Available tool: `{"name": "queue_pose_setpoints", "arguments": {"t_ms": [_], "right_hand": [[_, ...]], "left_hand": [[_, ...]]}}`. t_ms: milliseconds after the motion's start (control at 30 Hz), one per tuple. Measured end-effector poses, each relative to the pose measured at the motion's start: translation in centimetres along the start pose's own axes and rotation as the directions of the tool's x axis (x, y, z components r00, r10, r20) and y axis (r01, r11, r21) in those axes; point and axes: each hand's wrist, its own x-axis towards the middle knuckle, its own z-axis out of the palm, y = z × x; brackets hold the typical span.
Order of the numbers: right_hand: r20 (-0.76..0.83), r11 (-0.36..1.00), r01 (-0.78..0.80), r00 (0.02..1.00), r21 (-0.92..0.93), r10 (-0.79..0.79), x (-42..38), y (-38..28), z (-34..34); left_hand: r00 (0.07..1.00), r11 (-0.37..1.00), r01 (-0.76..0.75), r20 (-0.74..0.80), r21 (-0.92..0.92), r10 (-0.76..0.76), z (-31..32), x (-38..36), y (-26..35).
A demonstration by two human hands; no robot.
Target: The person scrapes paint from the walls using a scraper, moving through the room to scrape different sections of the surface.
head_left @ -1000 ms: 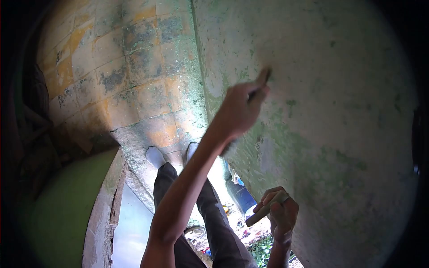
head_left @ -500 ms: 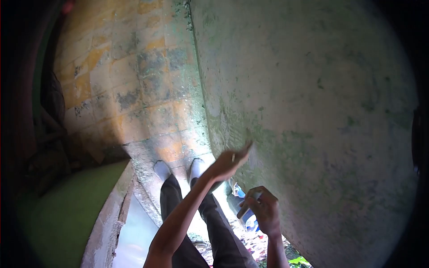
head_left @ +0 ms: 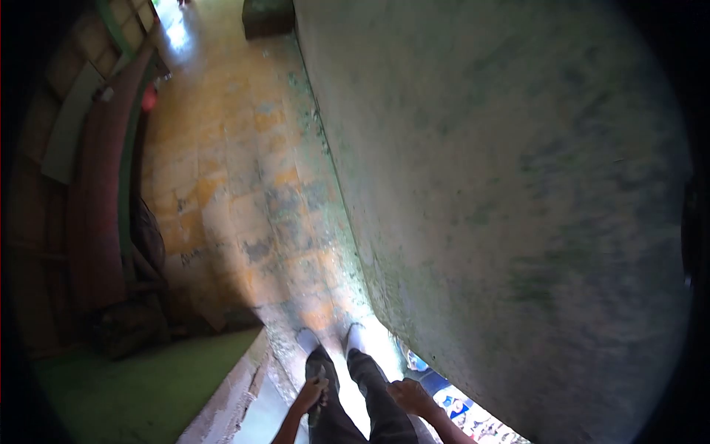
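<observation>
My left hand point(head_left: 312, 394) is closed in front of my left thigh, its fingers wrapped round a narrow greyish object point(head_left: 316, 416) that sticks out below the fist; I cannot tell its kind. My right hand point(head_left: 411, 397) is curled closed beside my right thigh, knuckles up, and whatever may be inside is hidden. Between and below the hands are my legs in dark trousers point(head_left: 368, 377). My feet in pale socks point(head_left: 356, 337) stand on the worn tiled floor at the brightly lit doorway.
A tall, stained plaster wall point(head_left: 473, 185) rises close on my right. Yellowish tiled floor point(head_left: 244, 170) stretches ahead, past a dark block point(head_left: 268, 18) against the wall. To the left are a reddish bench-like surface point(head_left: 96, 200) and a low green wall point(head_left: 163, 385). Litter point(head_left: 462, 411) lies behind at the right.
My view has tilted up, showing more floor ahead. Both hands have dropped lower and drawn apart. My left hand, stretched out before, is now closed; the small greyish object no longer shows in my right.
</observation>
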Motion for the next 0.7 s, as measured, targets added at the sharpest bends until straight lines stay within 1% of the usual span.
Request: {"name": "queue_pose_setpoints", "arguments": {"t_ms": [33,67,100,133,167,233,267,300,367,400,433,500,533,567,600,633,667,700], "right_hand": [[-0.106,0.987,0.132,0.984,-0.089,-0.141,0.0,0.9,1.5],[-0.134,0.986,0.148,0.978,-0.081,-0.158,-0.2,-0.9,0.5],[-0.197,0.991,0.099,0.977,0.094,-0.079,-0.6,-3.8,-1.7],[-0.24,0.961,0.056,0.971,0.27,0.011,-1.2,-6.0,-3.6],[-0.265,0.958,0.075,0.964,0.279,0.002,-1.6,-7.6,-4.7],[-0.533,0.939,0.203,0.846,0.278,-0.025,-2.7,-10.6,-6.7],[-0.552,0.92,0.235,0.834,0.315,-0.024,-3.1,-11.6,-7.6],[-0.57,0.915,0.248,0.822,0.317,-0.026,-3.9,-13.3,-9.1],[-0.479,0.763,0.242,0.872,0.599,0.099,-5.8,-16.6,-11.9],[-0.485,0.739,0.261,0.869,0.621,0.1,-6.2,-17.3,-12.6],[-0.5,0.736,0.277,0.861,0.618,0.096,-6.5,-17.6,-13.1],[-0.61,0.705,0.507,0.781,0.496,-0.134,-5.9,-18.2,-13.6],[-0.635,0.753,0.531,0.746,0.388,-0.199,-5.7,-18.6,-14.1],[-0.642,0.746,0.539,0.74,0.391,-0.198,-5.7,-19.3,-14.2],[-0.651,0.755,0.545,0.729,0.365,-0.211,-5.5,-20.2,-14.9],[-0.661,0.763,0.552,0.715,0.336,-0.227,-5.1,-21.2,-15.4],[-0.635,0.727,0.556,0.742,0.403,-0.215,-4.3,-22.0,-15.5],[-0.645,0.721,0.564,0.734,0.403,-0.213,-4.1,-23.5,-16.4]], "left_hand": [[0.997,0.99,0.006,0.079,-0.141,0.005,1.4,-1.8,1.0],[0.991,0.986,-0.028,0.125,-0.161,0.048,1.8,-1.4,0.1],[0.981,0.982,-0.058,0.174,-0.179,0.089,2.4,-0.7,-0.3],[0.981,0.985,-0.13,0.132,-0.116,0.145,4.6,-2.5,1.7],[0.975,0.978,-0.199,0.091,-0.054,0.204,7.4,-5.5,4.5],[0.932,0.926,-0.336,0.078,-0.171,0.353,12.5,-11.4,9.6],[0.938,0.909,-0.317,0.055,-0.272,0.343,14.3,-13.3,11.1],[0.916,0.865,-0.361,0.044,-0.349,0.4,16.0,-15.0,12.5],[0.847,0.803,-0.479,0.052,-0.355,0.529,17.1,-16.4,14.0],[0.838,0.8,-0.492,0.062,-0.344,0.542,17.8,-17.7,15.0],[0.84,0.807,-0.497,0.055,-0.319,0.539,18.4,-19.1,16.1],[0.84,0.813,-0.509,0.043,-0.282,0.541,18.5,-20.9,17.6],[0.82,0.792,-0.527,0.06,-0.308,0.569,18.2,-20.5,18.5],[0.801,0.774,-0.54,0.078,-0.33,0.593,17.7,-20.6,19.1],[0.776,0.752,-0.581,0.066,-0.31,0.627,17.9,-21.5,20.4],[0.77,0.75,-0.59,0.07,-0.3,0.634,17.8,-22.3,21.8],[0.752,0.726,-0.62,0.037,-0.298,0.658,17.6,-23.2,23.2],[0.735,0.703,-0.647,0.004,-0.294,0.678,17.3,-23.9,24.6]]}}
